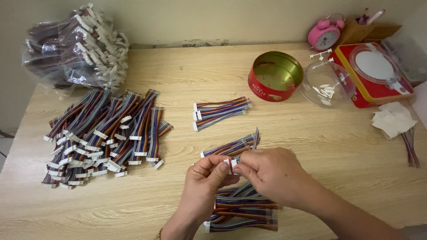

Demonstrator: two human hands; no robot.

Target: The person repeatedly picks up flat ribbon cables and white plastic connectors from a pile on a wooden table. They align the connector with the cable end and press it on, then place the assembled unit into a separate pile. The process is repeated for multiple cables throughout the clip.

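Both hands' fingers (222,168) pinch ribbon cable (231,146), apparently at white connector (230,163).

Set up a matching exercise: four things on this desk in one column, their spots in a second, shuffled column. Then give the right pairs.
Things
1. big pile of ribbon cables
2. red round tin
3. pink alarm clock
4. white connector

Places
A. far right corner, by the wall
B. pinched between left hand and right hand
C. left part of the wooden desk
D. beside the clear bowl, to its left

Pairs: 1-C, 2-D, 3-A, 4-B
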